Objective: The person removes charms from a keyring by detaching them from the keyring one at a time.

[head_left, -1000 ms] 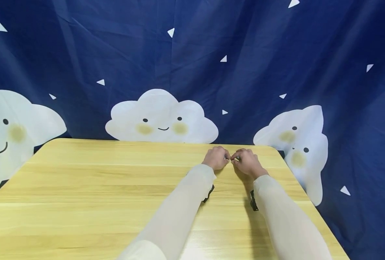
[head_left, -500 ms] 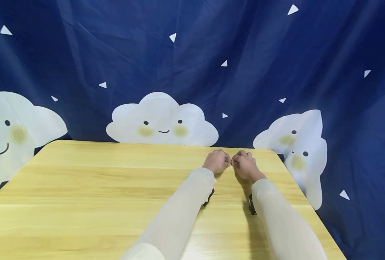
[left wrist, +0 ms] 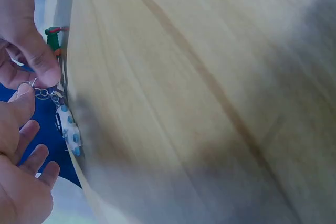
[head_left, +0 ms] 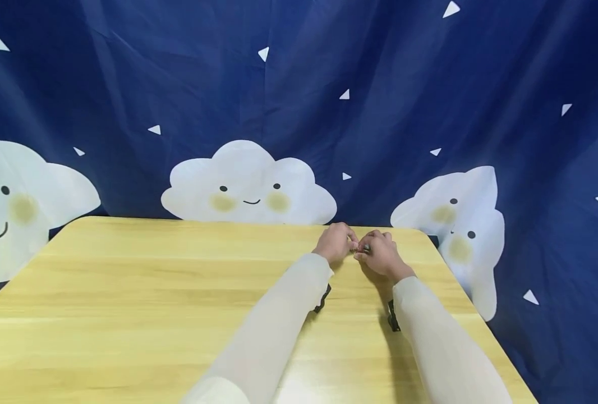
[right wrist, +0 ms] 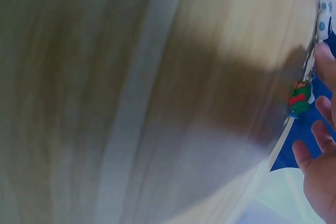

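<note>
Both hands meet near the table's far edge, right of centre in the head view. My left hand (head_left: pixel 334 243) pinches a metal key ring (left wrist: pixel 27 83) between thumb and finger, its other fingers loosely bent in the left wrist view. My right hand (head_left: pixel 381 255) grips the same small metal parts from the other side. A short chain (left wrist: pixel 47 94) links to a white charm with blue spots (left wrist: pixel 69 129), close to the left hand. Near the right hand is a green and red charm (right wrist: pixel 301 99). Fingertips partly hide the ring and chain.
A light wood-grain table (head_left: pixel 127 303) fills the lower head view, with rounded far corners. Behind it hangs a dark blue curtain (head_left: pixel 299 84) with white clouds. Black wrist straps (head_left: pixel 322 300) show under the pale sleeves (head_left: pixel 274 325).
The hands stay at nearly the same spot. Their fingertips shift slightly, and the left hand sits a little farther up than half a second ago. The head view moves slightly.
</note>
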`<state>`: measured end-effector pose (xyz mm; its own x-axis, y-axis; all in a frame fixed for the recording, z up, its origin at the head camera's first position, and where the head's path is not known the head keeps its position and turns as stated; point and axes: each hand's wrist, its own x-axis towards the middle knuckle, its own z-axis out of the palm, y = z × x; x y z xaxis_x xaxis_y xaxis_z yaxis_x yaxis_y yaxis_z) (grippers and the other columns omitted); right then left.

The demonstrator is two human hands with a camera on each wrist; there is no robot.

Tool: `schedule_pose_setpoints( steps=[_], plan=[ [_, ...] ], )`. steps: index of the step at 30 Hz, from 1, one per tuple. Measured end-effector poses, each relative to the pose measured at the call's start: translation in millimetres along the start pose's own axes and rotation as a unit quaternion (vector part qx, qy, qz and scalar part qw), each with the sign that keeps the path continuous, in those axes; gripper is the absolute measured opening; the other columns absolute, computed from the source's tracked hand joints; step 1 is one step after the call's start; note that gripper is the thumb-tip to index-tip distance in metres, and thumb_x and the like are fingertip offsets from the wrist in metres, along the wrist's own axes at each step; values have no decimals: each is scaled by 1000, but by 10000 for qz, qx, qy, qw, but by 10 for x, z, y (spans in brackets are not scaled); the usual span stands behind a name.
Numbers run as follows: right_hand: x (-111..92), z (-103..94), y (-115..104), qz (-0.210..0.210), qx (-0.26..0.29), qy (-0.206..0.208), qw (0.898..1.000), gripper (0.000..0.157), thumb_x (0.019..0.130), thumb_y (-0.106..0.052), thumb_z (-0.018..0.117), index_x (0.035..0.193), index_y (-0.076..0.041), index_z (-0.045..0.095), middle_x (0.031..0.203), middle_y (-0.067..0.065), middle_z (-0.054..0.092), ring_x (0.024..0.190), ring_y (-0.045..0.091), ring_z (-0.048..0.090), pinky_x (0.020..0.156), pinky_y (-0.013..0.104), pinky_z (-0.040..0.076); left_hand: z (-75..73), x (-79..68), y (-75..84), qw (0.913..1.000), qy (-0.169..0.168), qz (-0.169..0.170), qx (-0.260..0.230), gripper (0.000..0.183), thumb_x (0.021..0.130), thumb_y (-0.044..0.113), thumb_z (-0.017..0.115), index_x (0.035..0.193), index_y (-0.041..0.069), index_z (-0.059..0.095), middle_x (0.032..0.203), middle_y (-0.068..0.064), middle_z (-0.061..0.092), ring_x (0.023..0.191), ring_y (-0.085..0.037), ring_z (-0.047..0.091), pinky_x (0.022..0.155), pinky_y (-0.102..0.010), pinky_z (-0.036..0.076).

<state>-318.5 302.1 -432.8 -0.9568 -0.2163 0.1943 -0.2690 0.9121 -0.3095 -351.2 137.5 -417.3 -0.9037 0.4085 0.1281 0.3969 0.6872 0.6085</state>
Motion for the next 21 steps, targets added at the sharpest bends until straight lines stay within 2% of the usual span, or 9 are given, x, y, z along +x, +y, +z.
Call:
schedule_pose_setpoints(
  steps=[5, 9, 11, 15, 18, 21],
  plan=[
    [67, -30, -70, 82, 180, 189, 9996, 14, 86, -25, 71, 88, -11, 71, 114, 14, 58, 103, 38, 41, 81, 56, 34, -108, -10, 7, 9995, 17, -267, -137, 6, 86, 28, 70, 84, 24, 75, 107, 10, 65, 106, -11, 58, 80, -29, 50],
    [91, -80, -97, 97, 183, 322, 9993, 10, 87, -21, 70, 89, -11, 71, 111, 13, 61, 106, 41, 42, 83, 59, 34, -161, -32, -20, 9990, 48, -298, -341, 9, 89, 26, 67, 87, 20, 74, 108, 6, 66, 103, -13, 59, 76, -27, 50],
    [97, -117, -111, -18, 168, 397, 9991, 8, 86, -19, 70, 88, -11, 71, 107, 11, 64, 107, 41, 44, 85, 60, 35, -172, -39, -46, 9986, 54, -223, -470, 10, 90, 24, 66, 88, 18, 74, 107, 4, 66, 101, -14, 60, 76, -27, 50],
    [110, -200, -153, -446, 280, 497, 9974, 6, 87, -13, 69, 87, -7, 69, 92, 7, 69, 95, 35, 55, 85, 52, 40, -191, -44, -95, 9968, 247, 31, -765, 11, 91, 21, 65, 88, 14, 73, 102, 3, 68, 101, -13, 59, 81, -26, 48],
    [120, -277, -191, -649, 500, 551, 9951, 6, 89, -10, 67, 87, -5, 66, 83, 5, 69, 83, 28, 61, 78, 44, 47, -228, -50, -113, 9943, 494, 317, -884, 10, 91, 20, 65, 89, 13, 73, 98, 4, 69, 99, -13, 61, 84, -24, 48],
    [117, -363, -236, -739, 715, 616, 9928, 6, 88, -10, 67, 87, -4, 67, 81, 5, 69, 78, 24, 66, 71, 41, 52, -286, -89, -100, 9908, 639, 502, -1085, 11, 90, 19, 66, 90, 11, 74, 92, 4, 71, 93, -11, 63, 81, -22, 48]
  ],
)
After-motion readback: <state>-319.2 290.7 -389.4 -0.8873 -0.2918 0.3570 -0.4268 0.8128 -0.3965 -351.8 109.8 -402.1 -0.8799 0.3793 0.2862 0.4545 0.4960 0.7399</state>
